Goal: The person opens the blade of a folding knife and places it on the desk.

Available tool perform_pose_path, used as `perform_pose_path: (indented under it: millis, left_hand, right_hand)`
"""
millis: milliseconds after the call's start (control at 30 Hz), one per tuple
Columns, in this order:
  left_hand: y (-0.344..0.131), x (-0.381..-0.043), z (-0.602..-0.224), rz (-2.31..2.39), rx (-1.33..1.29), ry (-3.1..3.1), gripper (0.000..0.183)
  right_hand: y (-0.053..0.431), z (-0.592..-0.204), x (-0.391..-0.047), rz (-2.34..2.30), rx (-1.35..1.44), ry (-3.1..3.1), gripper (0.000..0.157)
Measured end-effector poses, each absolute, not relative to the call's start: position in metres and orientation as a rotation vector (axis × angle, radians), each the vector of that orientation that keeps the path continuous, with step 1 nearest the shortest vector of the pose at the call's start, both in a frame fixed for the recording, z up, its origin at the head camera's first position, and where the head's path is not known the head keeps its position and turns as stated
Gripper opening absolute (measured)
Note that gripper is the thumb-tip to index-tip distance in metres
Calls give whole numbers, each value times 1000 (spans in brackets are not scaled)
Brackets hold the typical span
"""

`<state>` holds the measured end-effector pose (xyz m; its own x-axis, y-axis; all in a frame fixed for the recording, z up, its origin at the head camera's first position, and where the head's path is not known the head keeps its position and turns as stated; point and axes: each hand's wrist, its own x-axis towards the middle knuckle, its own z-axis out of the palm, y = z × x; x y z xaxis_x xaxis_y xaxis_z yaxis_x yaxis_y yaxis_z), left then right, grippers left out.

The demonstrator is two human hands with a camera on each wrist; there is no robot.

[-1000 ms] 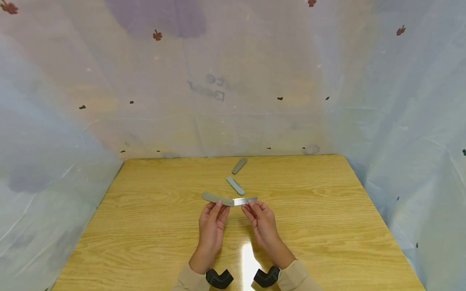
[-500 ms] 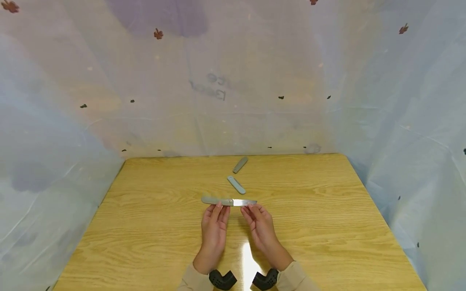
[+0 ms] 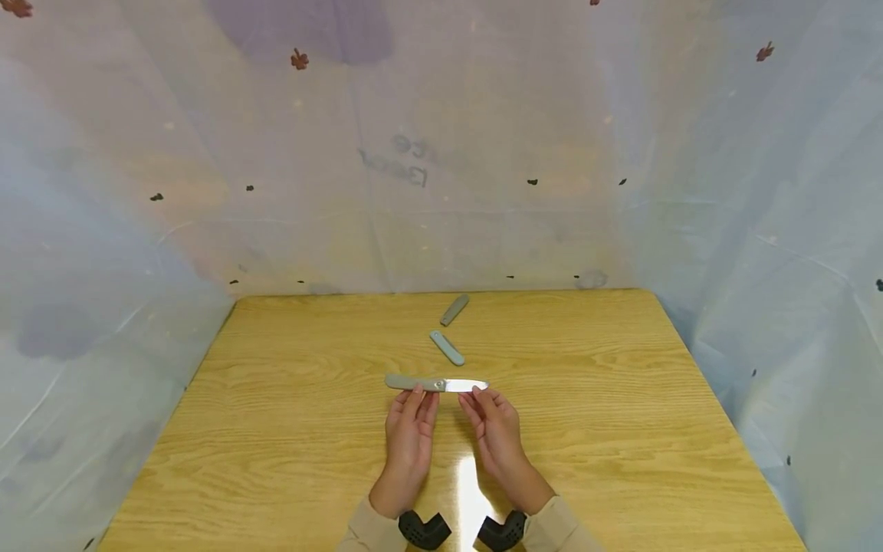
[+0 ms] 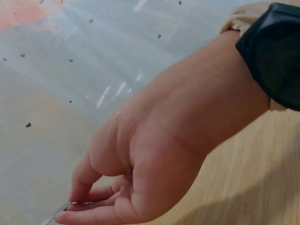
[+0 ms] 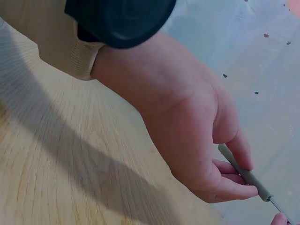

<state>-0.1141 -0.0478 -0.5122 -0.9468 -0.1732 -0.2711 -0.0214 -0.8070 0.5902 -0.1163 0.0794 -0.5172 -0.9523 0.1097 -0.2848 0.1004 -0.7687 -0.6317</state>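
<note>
A folding knife with a grey-green handle [image 3: 407, 382] and a shiny blade [image 3: 464, 385] is held level above the table, handle and blade nearly in one line. In the head view, my left hand [image 3: 408, 445] pinches the handle near the pivot, and my right hand [image 3: 503, 441] pinches the blade near its tip. The left wrist view has a thin metal edge [image 4: 58, 213] between fingertips. In the right wrist view, fingers grip the green handle [image 5: 255, 182], with the blade running off toward another fingertip. The blade tip is partly hidden by the thumb.
Beyond the hands lie a pale grey-blue folded knife [image 3: 447, 348] and, farther back, a grey-green folded knife [image 3: 454, 310]. Both rest on the wood-grain table [image 3: 290, 414]. A translucent plastic sheet [image 3: 455, 138] hangs behind and at both sides of it.
The handle has swung from an angle to nearly straight with the blade, and the blade's flat now shines more. Both hands keep their hold. The two other knives lie still.
</note>
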Motion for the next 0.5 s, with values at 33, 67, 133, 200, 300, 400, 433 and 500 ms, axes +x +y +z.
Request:
perform_pose_path:
  millis: [33,67,133,200,300,400,433,500]
  left_hand:
    - [-48,-114,-512,-2870,496,-952,15]
    - [-48,-114,-512,-2867,512,-958,15]
    - [-48,-114,-513,-2859,534,-986,15]
    - [-48,-114,-513,-2857,548,-1010,15]
    - [-49,-114,-515,-2859,547,-1070,16]
    - [-51,-114,-516,-2868,535,-1136,19]
    - [-52,-114,-517,-2870,529,-1163,20]
    - [-53,-113,-517,-2876,526,-1201,23]
  right_hand:
    - [80,-517,-116,2903,-498,-1068,6]
    - [80,-517,-117,2896,-508,-1072,6]
    - [81,-517,-116,2879,-521,-1098,5]
    - [82,-517,-116,2868,-537,-1117,5]
    - [83,-516,-116,2857,-545,-1137,5]
    - [85,-516,-116,2850,-538,-1148,5]
    - [85,-516,-116,2852,-538,-1142,6]
    - [87,-517,-116,2852,-531,-1150,6]
